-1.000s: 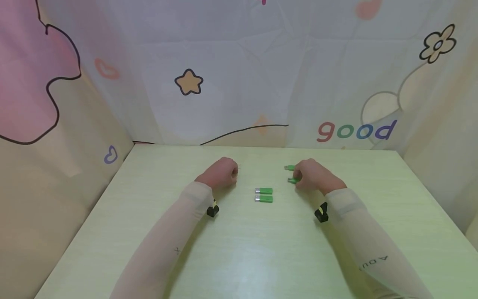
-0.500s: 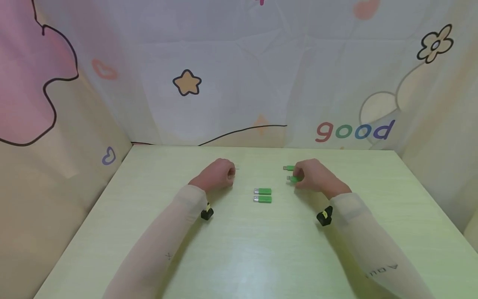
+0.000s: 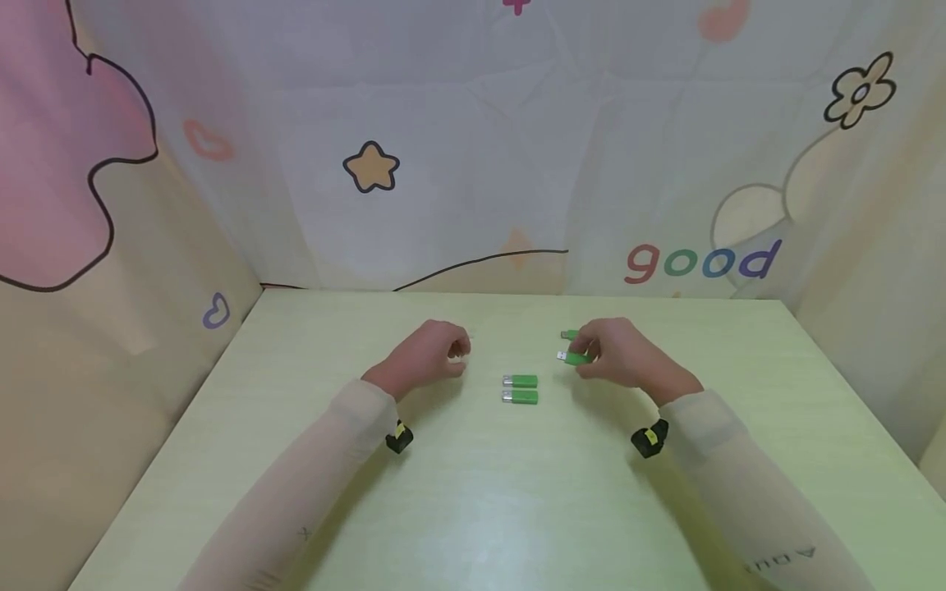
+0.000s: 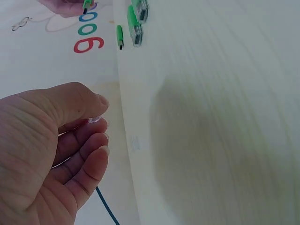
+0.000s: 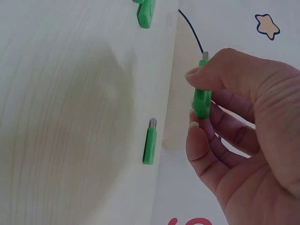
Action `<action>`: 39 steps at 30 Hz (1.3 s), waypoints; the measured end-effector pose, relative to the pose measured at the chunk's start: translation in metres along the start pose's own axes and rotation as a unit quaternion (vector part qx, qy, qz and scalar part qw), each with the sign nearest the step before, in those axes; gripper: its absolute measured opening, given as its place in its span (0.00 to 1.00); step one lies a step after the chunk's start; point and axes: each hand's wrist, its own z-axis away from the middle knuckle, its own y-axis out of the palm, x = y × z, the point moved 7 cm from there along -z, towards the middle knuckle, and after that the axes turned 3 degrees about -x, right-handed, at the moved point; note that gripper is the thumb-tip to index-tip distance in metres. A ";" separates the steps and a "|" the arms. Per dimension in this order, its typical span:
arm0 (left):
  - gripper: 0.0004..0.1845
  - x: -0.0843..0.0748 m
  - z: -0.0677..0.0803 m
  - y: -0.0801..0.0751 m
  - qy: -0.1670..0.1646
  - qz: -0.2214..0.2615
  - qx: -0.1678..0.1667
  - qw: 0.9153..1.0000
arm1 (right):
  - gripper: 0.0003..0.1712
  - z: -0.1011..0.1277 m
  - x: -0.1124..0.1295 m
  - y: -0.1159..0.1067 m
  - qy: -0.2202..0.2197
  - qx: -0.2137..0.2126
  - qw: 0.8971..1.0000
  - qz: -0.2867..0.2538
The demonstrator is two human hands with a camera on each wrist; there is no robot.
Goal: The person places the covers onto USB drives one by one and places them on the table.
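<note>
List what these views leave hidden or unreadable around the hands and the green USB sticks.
- Head view: fourth USB stick half hidden behind right hand.
- Left wrist view: something clear, unidentifiable, at left hand's fingertips.
- Right wrist view: paired sticks cut by top edge.

Green USB stick (image 3: 576, 358), metal plug pointing left, was pinched in the right hand (image 3: 617, 355) above the bench (image 3: 473, 492). A second stick (image 3: 567, 335) lay just behind; two more (image 3: 521, 389) lay side by side at centre.

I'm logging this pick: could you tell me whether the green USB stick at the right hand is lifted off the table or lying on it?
Lifted. The right hand pinches the USB stick between thumb and fingers, clear of the table; another stick lies flat below it.
</note>
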 end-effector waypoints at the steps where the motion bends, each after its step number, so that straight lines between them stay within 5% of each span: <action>1: 0.08 -0.003 0.002 0.000 0.004 0.005 -0.001 1.000 | 0.11 0.001 0.002 0.000 -0.002 0.001 1.000 -0.004; 24: 0.11 -0.043 0.031 0.000 0.049 0.064 0.001 0.997 | 0.10 0.024 0.031 0.004 -0.089 -0.010 0.994 -0.058; 39: 0.10 -0.054 0.041 0.001 0.059 0.094 -0.006 0.994 | 0.09 0.036 0.048 0.006 -0.135 -0.003 0.987 -0.093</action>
